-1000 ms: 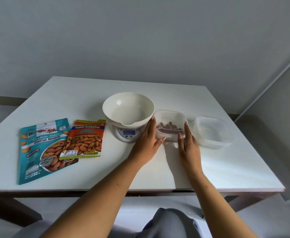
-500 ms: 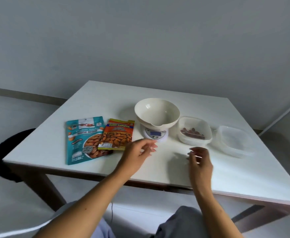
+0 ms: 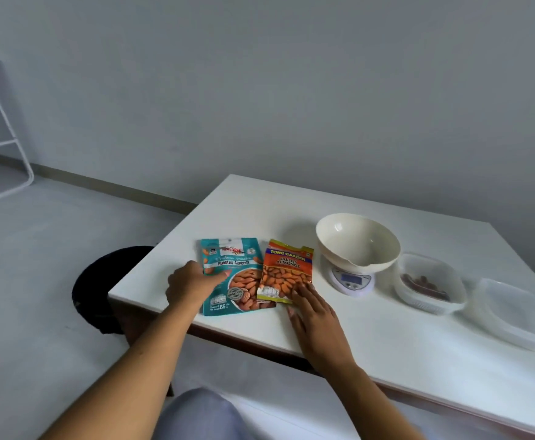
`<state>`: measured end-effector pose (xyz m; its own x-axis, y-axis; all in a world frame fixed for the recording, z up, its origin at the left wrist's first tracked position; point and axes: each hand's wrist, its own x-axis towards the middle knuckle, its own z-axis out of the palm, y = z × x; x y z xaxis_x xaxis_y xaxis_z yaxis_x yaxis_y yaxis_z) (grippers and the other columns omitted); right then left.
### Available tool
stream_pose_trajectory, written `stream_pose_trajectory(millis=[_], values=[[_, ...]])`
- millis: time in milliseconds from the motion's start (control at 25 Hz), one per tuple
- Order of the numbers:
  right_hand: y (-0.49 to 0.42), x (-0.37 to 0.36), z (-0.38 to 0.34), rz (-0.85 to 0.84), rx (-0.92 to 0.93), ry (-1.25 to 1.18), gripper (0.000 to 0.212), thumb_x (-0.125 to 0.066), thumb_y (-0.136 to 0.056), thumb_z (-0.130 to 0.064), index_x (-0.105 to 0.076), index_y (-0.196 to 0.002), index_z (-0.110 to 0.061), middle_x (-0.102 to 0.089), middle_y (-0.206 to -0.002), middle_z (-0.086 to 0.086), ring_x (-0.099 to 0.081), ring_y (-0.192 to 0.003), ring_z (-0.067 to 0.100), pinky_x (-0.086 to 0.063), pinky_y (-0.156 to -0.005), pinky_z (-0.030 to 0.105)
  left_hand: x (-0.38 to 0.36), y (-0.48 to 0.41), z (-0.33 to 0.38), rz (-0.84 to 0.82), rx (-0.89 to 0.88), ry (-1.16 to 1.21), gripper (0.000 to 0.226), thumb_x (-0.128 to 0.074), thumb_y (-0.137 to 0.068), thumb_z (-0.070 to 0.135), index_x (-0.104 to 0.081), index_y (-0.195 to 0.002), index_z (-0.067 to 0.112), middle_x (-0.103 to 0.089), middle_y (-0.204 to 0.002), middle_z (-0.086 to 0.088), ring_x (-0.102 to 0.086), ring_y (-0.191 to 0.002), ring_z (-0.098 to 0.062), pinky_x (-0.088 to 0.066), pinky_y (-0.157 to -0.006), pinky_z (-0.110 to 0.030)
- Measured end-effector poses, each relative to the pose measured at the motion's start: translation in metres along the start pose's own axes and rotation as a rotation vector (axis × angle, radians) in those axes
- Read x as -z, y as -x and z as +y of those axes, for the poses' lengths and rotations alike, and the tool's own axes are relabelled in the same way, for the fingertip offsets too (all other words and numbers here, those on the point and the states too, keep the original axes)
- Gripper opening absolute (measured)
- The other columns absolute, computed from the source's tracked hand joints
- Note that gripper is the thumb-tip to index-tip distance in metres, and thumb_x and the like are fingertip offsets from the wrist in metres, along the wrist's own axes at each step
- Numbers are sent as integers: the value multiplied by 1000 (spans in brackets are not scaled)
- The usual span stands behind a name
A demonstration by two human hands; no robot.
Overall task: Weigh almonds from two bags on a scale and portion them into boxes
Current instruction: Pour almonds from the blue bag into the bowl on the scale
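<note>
Two almond bags lie flat near the table's left front corner. My left hand [image 3: 193,284] grips the left edge of the teal roasted-almonds bag [image 3: 239,282], thumb on top. The orange salted-almonds bag [image 3: 287,269] overlaps the teal bag's right side, and the flat fingertips of my right hand [image 3: 310,309] rest on its lower right corner. To the right, a cream bowl [image 3: 356,241] sits on a small white scale [image 3: 352,282]. Past it is a clear box [image 3: 418,301] holding a few almonds, then an empty clear box [image 3: 513,315].
Everything sits on a white table [image 3: 386,338] whose left and front edges are close to the bags. A black round stool [image 3: 101,287] stands on the floor to the left. A white metal rack [image 3: 3,141] is at the far left by the wall.
Both hands have left the box with almonds and moved left to the bags. My view has swung left, so the scale and boxes now sit at the right.
</note>
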<state>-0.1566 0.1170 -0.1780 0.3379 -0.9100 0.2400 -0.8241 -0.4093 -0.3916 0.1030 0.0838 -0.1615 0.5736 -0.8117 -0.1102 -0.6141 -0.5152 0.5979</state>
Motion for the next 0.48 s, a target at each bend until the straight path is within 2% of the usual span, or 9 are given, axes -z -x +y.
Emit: stream_pose_trajectory(millis=[80, 160, 280, 400, 480], values=[[-1, 0, -1, 2, -23, -21, 61, -23, -94, -55, -37, -144, -22, -30, -155, -3, -19, -146, 14, -20, -120, 31, 1, 2, 4, 8, -34, -31, 49, -66, -73, 65, -66, -80, 16, -71, -83, -3, -68, -83, -28, -53, -71, -35], [-1, 1, 1, 22, -45, -60, 52, -36, -97, -43, -38, -143, -19, -32, -154, -1, -20, -145, 14, -19, -118, 27, 3, 6, 7, 26, -73, 62, 39, -68, -81, 50, -63, -70, 13, -72, -79, -7, -68, -77, -29, -52, -68, -37], [-1, -1, 1, 83, -65, -95, 50, -42, -96, -39, -42, -140, -16, -37, -152, 2, -26, -143, 15, -22, -116, 25, 15, 5, -6, 119, -130, 336, 32, -67, -87, 34, -55, -74, 7, -71, -79, -12, -68, -77, -32, -52, -64, -39], [0, 0, 2, 47, -77, -101, 50, -45, -95, -39, -42, -140, -18, -38, -151, 0, -33, -140, 16, -27, -113, 24, 36, 12, -19, 173, -200, 536, 23, -68, -87, 26, -54, -79, 10, -72, -83, -8, -71, -76, -25, -55, -63, -39], [-3, 13, -7, 52, -43, -236, 43, -50, -94, -35, -48, -134, -18, -53, -138, -2, -50, -127, 8, -38, -103, 14, 52, 21, -21, 139, -285, 607, 13, -68, -88, 24, -60, -81, 16, -74, -81, -1, -73, -74, -18, -59, -65, -40]])
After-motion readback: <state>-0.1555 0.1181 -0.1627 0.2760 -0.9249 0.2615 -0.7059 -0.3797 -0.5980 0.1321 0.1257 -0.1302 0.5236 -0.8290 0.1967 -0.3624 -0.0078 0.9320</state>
